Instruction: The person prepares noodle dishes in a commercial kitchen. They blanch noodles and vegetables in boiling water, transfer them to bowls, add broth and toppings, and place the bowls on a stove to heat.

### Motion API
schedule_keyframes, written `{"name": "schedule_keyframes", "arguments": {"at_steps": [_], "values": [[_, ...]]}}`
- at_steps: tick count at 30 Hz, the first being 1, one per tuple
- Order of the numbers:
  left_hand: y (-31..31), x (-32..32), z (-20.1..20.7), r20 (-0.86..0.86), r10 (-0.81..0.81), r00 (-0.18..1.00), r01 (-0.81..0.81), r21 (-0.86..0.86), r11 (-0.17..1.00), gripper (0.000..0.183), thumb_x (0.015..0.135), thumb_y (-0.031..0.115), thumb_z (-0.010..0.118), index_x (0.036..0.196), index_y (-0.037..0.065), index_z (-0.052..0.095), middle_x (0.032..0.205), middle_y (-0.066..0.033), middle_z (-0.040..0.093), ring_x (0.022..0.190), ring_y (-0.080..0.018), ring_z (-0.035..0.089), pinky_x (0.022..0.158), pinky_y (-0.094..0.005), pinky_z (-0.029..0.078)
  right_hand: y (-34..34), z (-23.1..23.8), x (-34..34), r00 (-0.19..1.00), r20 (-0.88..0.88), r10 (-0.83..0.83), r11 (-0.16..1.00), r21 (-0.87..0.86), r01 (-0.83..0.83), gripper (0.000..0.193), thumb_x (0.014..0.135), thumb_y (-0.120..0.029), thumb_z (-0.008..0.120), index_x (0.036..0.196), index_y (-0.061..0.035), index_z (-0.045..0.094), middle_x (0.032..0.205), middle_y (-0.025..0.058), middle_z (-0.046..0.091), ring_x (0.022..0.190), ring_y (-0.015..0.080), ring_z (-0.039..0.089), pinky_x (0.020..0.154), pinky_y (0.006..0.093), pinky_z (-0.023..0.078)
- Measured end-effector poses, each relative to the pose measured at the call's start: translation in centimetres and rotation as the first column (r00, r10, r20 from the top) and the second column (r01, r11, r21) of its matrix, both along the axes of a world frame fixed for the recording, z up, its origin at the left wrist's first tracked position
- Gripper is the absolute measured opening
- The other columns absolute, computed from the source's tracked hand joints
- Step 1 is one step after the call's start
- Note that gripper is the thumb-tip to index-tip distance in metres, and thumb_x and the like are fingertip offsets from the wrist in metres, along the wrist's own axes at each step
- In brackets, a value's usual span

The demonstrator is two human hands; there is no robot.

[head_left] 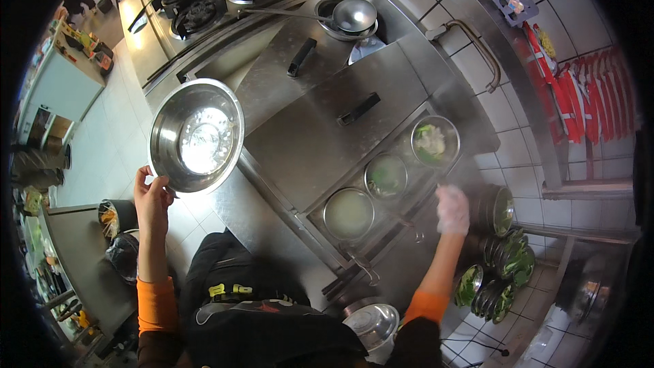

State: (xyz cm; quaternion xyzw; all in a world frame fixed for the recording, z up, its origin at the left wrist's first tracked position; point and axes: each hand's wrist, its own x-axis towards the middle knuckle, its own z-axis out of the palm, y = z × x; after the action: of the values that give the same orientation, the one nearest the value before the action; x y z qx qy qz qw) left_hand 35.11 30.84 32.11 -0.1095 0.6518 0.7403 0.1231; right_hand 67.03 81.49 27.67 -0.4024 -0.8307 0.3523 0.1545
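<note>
My left hand [154, 197] pinches the rim of a wide shiny metal bowl [163, 146], which is tilted and looks empty, left of the cooker. A thin clear glove covers my right hand [452, 210], closed just below the far-right strainer basket [436, 142]; that basket's handle is hidden by my fingers. Pale pieces and green leaves lie in it. The middle strainer basket [385, 176] shows greens under cloudy liquid. Cloudy water fills the near-left strainer basket [349, 214]. All three sit in the steel cooker's open well.
Steel lids with black handles [358, 108] cover the rest of the cooker. Beyond stand a ladle [354, 15] over a pot and gas burners [197, 17]. Stacked bowls of greens [504, 266] are at right. A metal bowl [373, 324] sits by my right forearm.
</note>
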Motion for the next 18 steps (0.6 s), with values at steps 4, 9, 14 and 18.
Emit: {"name": "schedule_keyframes", "arguments": {"at_steps": [4,9,14,18], "values": [[0.5,0.1,-0.2,0.019,-0.006,1.000,0.006,0.013,1.000,0.022,0.076,-0.002,0.052,0.092,0.008,0.041,0.064,0.0006,0.050,0.044,-0.0045,0.040,0.039,-0.0178,0.029,-2.6,1.8,0.5,0.892,-0.183,-0.412,0.185,-0.976,-0.115,0.014,0.080,-0.011,0.052,0.067,-0.0096,0.049,0.053,0.0010,0.045,0.039,0.0110,0.040,0.035,0.0255,0.031],[1.0,0.7,0.3,0.004,-0.027,1.000,0.027,0.036,0.999,0.022,0.075,-0.002,0.052,0.092,0.008,0.042,0.064,-0.0012,0.051,0.042,-0.0062,0.039,0.038,-0.0189,0.029,-1.5,1.7,0.2,0.957,-0.283,-0.067,0.954,-0.299,-0.022,0.011,0.078,-0.006,0.052,0.068,-0.0110,0.050,0.057,0.0013,0.047,0.041,0.0110,0.042,0.036,0.0245,0.032],[-0.5,1.1,0.9,-0.022,0.023,0.999,-0.024,-0.053,0.998,0.023,0.074,-0.002,0.053,0.092,0.009,0.042,0.064,-0.0022,0.052,0.041,-0.0070,0.040,0.038,-0.0191,0.031,-2.8,-0.9,3.0,0.874,-0.252,-0.417,0.491,-0.871,-0.017,0.015,0.077,-0.007,0.053,0.064,-0.0127,0.047,0.054,-0.0002,0.044,0.043,0.0096,0.043,0.036,0.0204,0.033],[-1.3,1.3,0.7,-0.031,0.052,0.998,-0.054,-0.043,0.998,0.022,0.075,-0.002,0.053,0.091,0.008,0.042,0.063,-0.0015,0.052,0.042,-0.0063,0.041,0.038,-0.0181,0.031,1.0,-5.4,2.0,0.834,-0.279,-0.476,0.543,-0.839,0.029,0.009,0.079,-0.007,0.051,0.088,-0.0068,0.055,0.064,0.0034,0.049,0.055,0.0141,0.049,0.045,0.0239,0.040]]}}
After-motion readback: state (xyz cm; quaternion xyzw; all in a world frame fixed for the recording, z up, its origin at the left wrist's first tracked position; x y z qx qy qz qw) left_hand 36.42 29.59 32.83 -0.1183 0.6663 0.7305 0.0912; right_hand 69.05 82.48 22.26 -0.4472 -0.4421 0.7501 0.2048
